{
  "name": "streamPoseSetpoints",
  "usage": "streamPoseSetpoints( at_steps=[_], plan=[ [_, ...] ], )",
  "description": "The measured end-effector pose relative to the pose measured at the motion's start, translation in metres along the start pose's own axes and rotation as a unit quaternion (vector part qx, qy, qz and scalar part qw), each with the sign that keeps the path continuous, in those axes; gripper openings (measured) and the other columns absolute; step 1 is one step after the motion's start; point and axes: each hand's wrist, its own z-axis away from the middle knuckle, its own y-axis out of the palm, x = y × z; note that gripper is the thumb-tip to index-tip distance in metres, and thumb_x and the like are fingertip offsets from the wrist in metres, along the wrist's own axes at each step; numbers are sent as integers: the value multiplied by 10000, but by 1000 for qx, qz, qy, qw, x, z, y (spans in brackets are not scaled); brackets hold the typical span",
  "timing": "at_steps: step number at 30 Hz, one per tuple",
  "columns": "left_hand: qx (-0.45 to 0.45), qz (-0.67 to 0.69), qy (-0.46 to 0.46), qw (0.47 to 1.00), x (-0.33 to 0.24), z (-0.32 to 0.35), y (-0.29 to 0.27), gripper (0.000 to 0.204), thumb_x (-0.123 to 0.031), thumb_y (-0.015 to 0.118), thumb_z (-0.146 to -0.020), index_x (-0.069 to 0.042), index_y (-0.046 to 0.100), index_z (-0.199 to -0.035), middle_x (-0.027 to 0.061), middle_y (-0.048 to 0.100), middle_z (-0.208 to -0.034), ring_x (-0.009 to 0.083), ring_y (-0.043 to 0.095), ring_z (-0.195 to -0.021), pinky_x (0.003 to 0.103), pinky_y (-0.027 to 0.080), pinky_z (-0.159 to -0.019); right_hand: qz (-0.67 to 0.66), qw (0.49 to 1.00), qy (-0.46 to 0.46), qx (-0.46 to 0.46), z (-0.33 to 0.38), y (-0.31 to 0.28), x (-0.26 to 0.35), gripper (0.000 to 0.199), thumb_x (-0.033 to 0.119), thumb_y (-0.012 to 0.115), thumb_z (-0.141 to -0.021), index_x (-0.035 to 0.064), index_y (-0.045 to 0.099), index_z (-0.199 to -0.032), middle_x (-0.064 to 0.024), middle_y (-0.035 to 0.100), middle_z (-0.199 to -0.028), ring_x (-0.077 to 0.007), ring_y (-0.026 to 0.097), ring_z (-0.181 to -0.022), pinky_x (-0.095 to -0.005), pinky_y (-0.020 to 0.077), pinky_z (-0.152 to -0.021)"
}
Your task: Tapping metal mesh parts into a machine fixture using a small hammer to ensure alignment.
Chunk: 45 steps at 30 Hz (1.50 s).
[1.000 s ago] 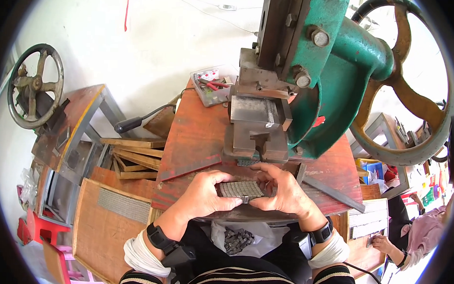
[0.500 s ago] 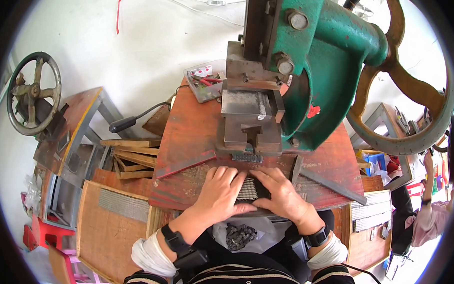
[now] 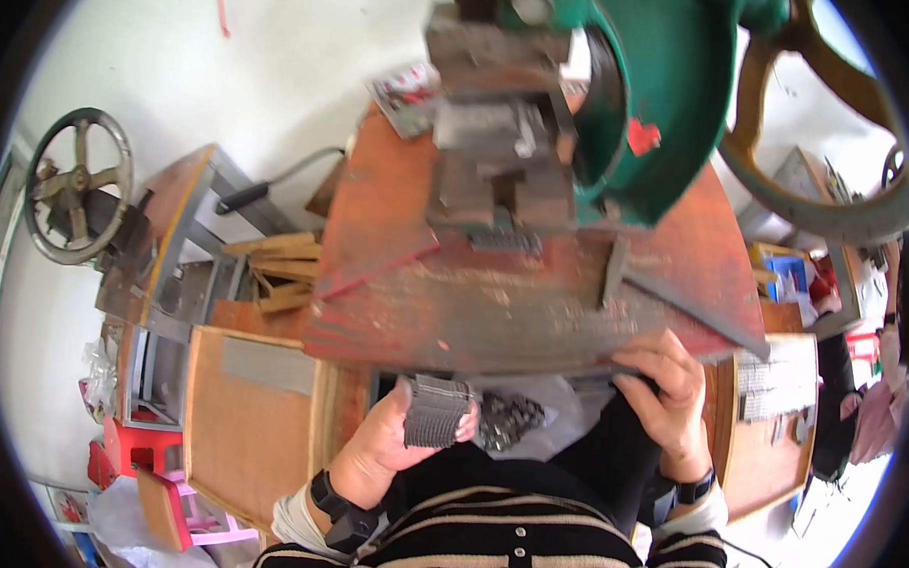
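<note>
My left hand [image 3: 377, 437] is wrapped around a stack of thin grey metal pieces [image 3: 437, 412] with ridged edges, held in front of the table over my lap. My right hand [image 3: 663, 391] is by the front right edge of the red wooden table [image 3: 453, 324], fingers bent and apart, with nothing visible in them. Behind, on the table, stands a green hand press [image 3: 670, 121] with a steel die block [image 3: 503, 191]. A short row of small metal pieces [image 3: 506, 244] lies at the foot of the die.
Flat bars lie on the table: a reddish one [image 3: 380, 269] at left, a dark one [image 3: 694, 310] at right. Wooden trays with metal strips flank me, left [image 3: 254, 427] and right [image 3: 774, 465]. A plastic bag [image 3: 560, 418] with dark metal bits hangs below the table edge.
The stack has come off the tabletop in my left hand, toward my body. My right hand has let go and moved right to the table edge. The view has shifted.
</note>
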Motion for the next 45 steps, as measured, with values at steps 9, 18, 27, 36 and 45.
streamPoseSetpoints(
  at_steps=[9, 18, 27, 36, 45],
  plan=[
    [-217, -753, 61, 618, 98, 5, -103, 372, -311, 633, -935, 28, 669, -1085, 231, 689, -948, 365, 676, -933, 360, 528, -821, -14, 997, 9, 69, 1, 18, 0, 259, -44, 732, -686, -12, 700, -940, -155, 676, -952, -312, 642, -845, -374, 520, -744],
    [-703, -571, 168, 389, -92, 219, -257, 272, -208, 640, -920, 13, 695, -1069, 182, 713, -1022, 270, 684, -923, 364, 526, -796, 16, 997, 16, -75, 6, 34, -17, 200, -161, 536, -837, -15, 606, -954, -98, 564, -849, -190, 532, -773, -268, 435, -712],
    [-505, -535, -18, 677, -189, 255, -372, 648, -300, 873, -723, -9, 613, -1241, 146, 678, -1036, 273, 638, -937, 379, 515, -848, 109, 991, 59, 44, -8, 77, -22, 149, -112, 554, -831, -32, 606, -946, -92, 558, -840, -184, 532, -778, -281, 423, -737],
    [-541, -583, -42, 604, -194, 244, -329, 619, -290, 850, -715, -21, 642, -1233, 206, 693, -1107, 325, 667, -1004, 390, 522, -867, 190, 973, 124, 52, -40, 98, 29, 111, -10, 667, -868, -36, 689, -974, -177, 693, -916, -324, 654, -825, -384, 515, -799],
    [-561, -640, -113, 512, -197, 223, -304, 504, -191, 769, -748, 48, 645, -1174, 277, 669, -1086, 389, 656, -1012, 422, 515, -880, 179, 980, 91, 1, -11, 90, -16, 113, -50, 564, -861, -47, 622, -958, -117, 596, -873, -223, 569, -810, -310, 438, -768]
  ],
)
